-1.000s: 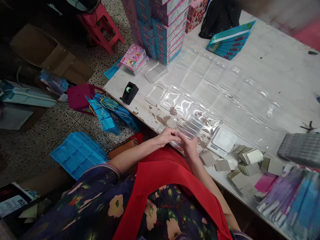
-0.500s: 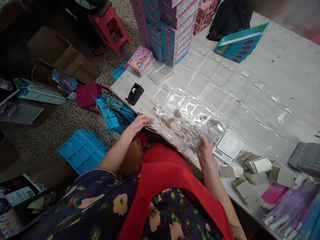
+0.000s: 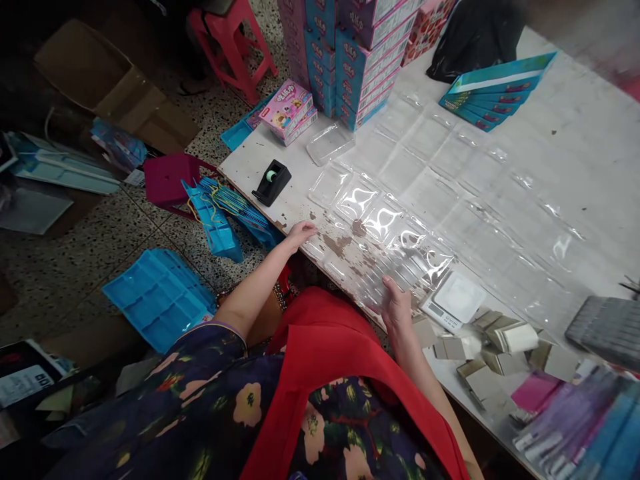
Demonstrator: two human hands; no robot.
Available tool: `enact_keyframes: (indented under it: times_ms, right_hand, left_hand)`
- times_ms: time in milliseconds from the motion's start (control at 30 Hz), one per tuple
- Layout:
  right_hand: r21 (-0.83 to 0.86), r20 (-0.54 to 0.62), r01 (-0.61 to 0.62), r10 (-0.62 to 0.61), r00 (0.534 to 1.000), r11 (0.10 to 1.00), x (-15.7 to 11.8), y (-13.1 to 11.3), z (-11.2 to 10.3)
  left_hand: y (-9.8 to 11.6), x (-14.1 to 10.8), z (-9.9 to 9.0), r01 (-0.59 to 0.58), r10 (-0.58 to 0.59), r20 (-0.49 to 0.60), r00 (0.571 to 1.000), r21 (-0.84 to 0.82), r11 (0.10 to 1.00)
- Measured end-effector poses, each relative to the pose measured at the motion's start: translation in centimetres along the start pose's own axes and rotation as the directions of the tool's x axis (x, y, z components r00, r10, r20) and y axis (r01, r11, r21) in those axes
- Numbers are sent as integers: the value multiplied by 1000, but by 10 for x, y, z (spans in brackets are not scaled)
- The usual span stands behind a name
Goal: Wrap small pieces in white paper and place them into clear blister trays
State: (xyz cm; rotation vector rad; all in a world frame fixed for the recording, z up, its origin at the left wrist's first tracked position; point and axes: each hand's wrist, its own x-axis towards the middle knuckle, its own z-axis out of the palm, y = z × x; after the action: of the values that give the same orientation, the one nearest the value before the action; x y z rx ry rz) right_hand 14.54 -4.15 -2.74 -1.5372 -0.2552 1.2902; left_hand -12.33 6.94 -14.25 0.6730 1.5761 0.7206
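Note:
My right hand (image 3: pixel 397 301) is closed on a stack of clear plastic trays (image 3: pixel 393 270), thumb on the near side, tilted just above the front of the white table. At the table's front edge, my left hand (image 3: pixel 301 235) has its fingers stretched toward the right, with nothing visible in them. Just beside it, along the edge, lies a faint clear plastic piece (image 3: pixel 325 257). Beyond both hands, rows of clear plastic trays (image 3: pixel 383 217) lie flat on the table, shiny with reflections.
A black tape dispenser (image 3: pixel 273 181) stands near the left corner, with pink boxes (image 3: pixel 287 107) and a tall box stack (image 3: pixel 357 73) behind it. To the right are a white scale (image 3: pixel 457 297), cardboard pieces (image 3: pixel 500 343) and a grey stack (image 3: pixel 607 327). Blue bags (image 3: pixel 217 220) are at the left.
My right hand has drawn the stack of trays slightly left and nearer to me. My left hand has moved slightly right along the table edge. The view has shifted a little.

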Motion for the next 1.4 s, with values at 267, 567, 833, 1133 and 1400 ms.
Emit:
enact_keyframes:
  times_ms: [267, 567, 833, 1133, 1400]
  right_hand:
    - [-18, 27, -22, 22, 999, 1000, 2, 0, 12]
    - [-109, 202, 151, -126, 971, 983, -7, -3, 49]
    - [-182, 249, 210, -162, 955, 960, -10, -8, 61]
    - [63, 67, 71, -75, 995, 996, 15, -10, 71]
    - [-12, 68, -30, 31, 997, 999, 26, -3, 65]
  left_hand:
    - [16, -23, 15, -154, 243, -121, 962, 493, 856]
    - [62, -141, 77, -393, 286, 566, 773, 72, 917]
    - [62, -138, 70, -48, 120, 445, 887, -170, 984]
    - [93, -86, -33, -194, 230, 58, 971, -368, 909]
    - [77, -26, -128, 17, -32, -78, 996, -189, 982]
